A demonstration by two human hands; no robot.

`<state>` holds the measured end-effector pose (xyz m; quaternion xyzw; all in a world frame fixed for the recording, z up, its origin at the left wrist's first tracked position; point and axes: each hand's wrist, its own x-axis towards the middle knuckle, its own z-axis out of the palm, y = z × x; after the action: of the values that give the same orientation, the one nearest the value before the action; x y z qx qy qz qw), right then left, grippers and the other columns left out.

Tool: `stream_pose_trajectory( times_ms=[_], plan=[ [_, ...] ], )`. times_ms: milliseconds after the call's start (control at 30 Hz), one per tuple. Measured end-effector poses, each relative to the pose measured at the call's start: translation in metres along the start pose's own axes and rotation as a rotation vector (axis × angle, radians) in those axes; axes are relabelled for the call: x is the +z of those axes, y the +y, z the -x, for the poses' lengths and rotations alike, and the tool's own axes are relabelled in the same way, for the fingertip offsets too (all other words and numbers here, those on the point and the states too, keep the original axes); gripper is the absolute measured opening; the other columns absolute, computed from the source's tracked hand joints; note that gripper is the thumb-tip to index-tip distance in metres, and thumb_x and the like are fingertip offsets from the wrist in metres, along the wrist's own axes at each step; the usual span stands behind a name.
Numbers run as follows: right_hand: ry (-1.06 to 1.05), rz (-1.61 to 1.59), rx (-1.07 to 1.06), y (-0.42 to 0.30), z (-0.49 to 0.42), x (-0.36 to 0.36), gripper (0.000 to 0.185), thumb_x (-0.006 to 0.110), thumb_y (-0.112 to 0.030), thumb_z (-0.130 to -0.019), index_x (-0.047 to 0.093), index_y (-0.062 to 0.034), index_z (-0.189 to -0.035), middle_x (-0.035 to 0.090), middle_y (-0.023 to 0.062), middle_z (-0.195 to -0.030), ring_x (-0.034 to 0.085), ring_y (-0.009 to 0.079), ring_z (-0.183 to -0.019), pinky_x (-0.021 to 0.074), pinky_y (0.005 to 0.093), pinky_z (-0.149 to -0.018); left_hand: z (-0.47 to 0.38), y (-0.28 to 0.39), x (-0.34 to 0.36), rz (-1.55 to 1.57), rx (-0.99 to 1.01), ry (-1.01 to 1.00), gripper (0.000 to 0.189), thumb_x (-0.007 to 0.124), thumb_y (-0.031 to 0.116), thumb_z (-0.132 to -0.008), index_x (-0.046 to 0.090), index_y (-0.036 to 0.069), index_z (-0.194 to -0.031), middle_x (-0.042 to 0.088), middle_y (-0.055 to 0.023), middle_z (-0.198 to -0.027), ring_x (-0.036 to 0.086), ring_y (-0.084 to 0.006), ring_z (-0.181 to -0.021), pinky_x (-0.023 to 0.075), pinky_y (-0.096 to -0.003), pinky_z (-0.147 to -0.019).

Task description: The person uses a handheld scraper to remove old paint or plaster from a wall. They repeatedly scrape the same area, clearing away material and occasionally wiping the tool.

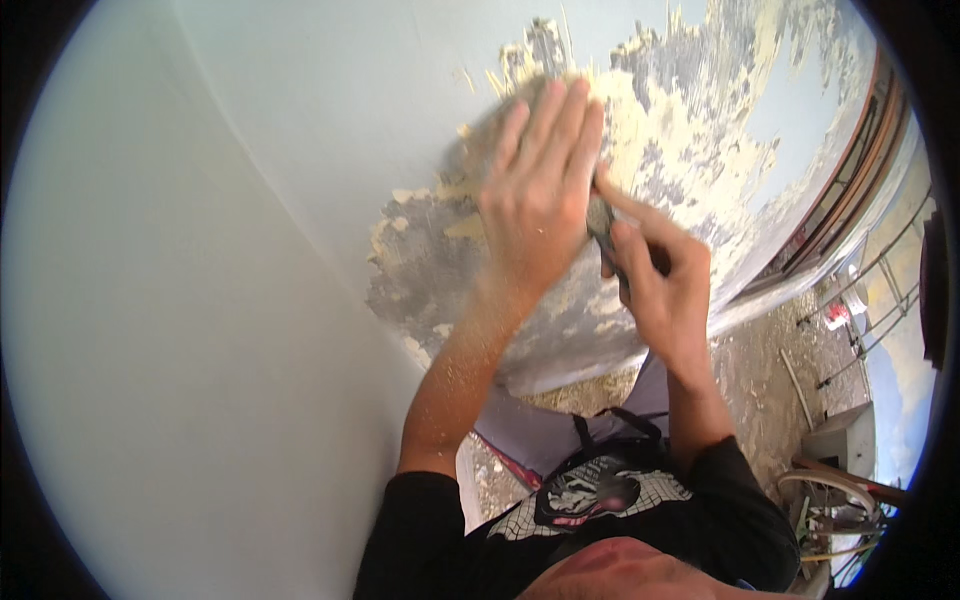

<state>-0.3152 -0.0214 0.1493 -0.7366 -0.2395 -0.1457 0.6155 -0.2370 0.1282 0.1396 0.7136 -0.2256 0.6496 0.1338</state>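
Before me is a painted wall (pixel 322 127) with a large rough patch (pixel 427 262) where the paint is gone and yellowish and grey layers show. My left hand (pixel 544 172) lies against this patch, fingers together and pointing up; its palm, and whatever may be under it, is hidden. My right hand (pixel 660 262) grips the dark handle of a scraper (pixel 602 225), seen only in part. The tool's upper end is hidden behind my left hand, close to the wall. Pale dust and flakes cling to my left forearm.
A second wall surface (pixel 187 337) meets the patched wall at a corner on the left. On the right are a window frame (pixel 840 202), a metal frame (pixel 885 285), a white bucket (pixel 853 292) and a wheel (pixel 825 487). Debris covers the ground (pixel 757 382).
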Motion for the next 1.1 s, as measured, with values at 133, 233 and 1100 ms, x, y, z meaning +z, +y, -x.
stream_pose_trajectory(
  times_ms=[133,233,1100],
  plan=[
    [0.067,-0.033,-0.063,-0.009,-0.011,0.005,0.034,0.057,-0.013,-0.106,0.066,-0.0051,-0.138,0.06,-0.0021,-0.071,0.05,0.0028,-0.061,0.0356,0.0198,-0.051,-0.026,-0.003,-0.006,-0.005,0.005,0.025,0.038,0.071,0.016,-0.09,0.072,0.01,-0.127,0.066,-0.01,-0.139,0.059,-0.0274,-0.135,0.0442,-0.048,-0.114],
    [0.088,0.006,-0.08,0.01,0.005,0.003,0.034,0.057,-0.014,-0.106,0.066,-0.0054,-0.138,0.06,-0.0016,-0.072,0.049,0.0029,-0.06,0.0346,0.0197,-0.051,0.007,0.014,-0.002,0.039,-0.031,-0.05,0.039,0.067,0.009,-0.089,0.069,0.002,-0.127,0.066,-0.0133,-0.139,0.059,-0.028,-0.134,0.0437,-0.0459,-0.114],
    [-0.005,0.046,-0.091,0.009,0.009,0.011,0.036,0.058,-0.006,-0.104,0.065,-0.0033,-0.139,0.066,0.0018,-0.087,0.054,0.0048,-0.07,0.0436,0.0205,-0.061,0.01,0.007,-0.011,-0.021,-0.083,-0.008,0.034,0.064,0.008,-0.093,0.071,0.005,-0.126,0.066,-0.0098,-0.14,0.06,-0.0264,-0.134,0.0439,-0.0469,-0.114]
  ],
)
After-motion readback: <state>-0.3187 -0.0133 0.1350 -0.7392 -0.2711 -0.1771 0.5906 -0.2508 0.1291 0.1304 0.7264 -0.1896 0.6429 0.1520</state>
